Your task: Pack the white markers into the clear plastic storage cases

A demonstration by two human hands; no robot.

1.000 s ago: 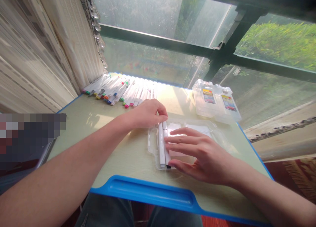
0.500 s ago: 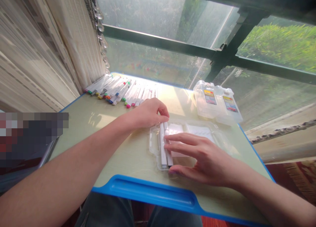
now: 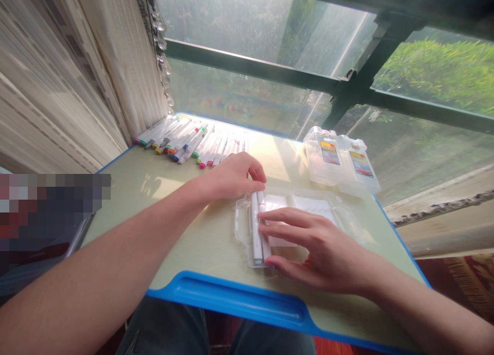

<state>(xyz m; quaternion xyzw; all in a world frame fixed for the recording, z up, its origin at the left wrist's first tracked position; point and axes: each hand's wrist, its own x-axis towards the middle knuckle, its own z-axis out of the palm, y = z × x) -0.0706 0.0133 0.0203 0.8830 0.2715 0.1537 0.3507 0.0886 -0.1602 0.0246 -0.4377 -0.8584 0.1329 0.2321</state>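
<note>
Two white markers lie side by side at the left end of an open clear plastic case (image 3: 242, 231); they are a left marker (image 3: 256, 234) and a right marker (image 3: 265, 247). My left hand (image 3: 239, 175) is bent over their far ends, thumb and forefinger closed on the right marker's tip. From the right, my right hand (image 3: 309, 247) reaches across the case. Its fingertips press on the right marker's side, and the thumb sits at the near end. The right hand partly covers the case's inside.
Several white markers with coloured caps (image 3: 185, 139) lie in a row at the back left. A second clear case (image 3: 328, 162) with labels stands open at the back right. The table has a blue tray edge (image 3: 239, 301) in front. Curtain (image 3: 96, 61) and window frame (image 3: 250, 67) border it.
The right marker's near end has shifted slightly left, closer against the left marker, and its dark tip no longer shows. Both hands stay almost in place.
</note>
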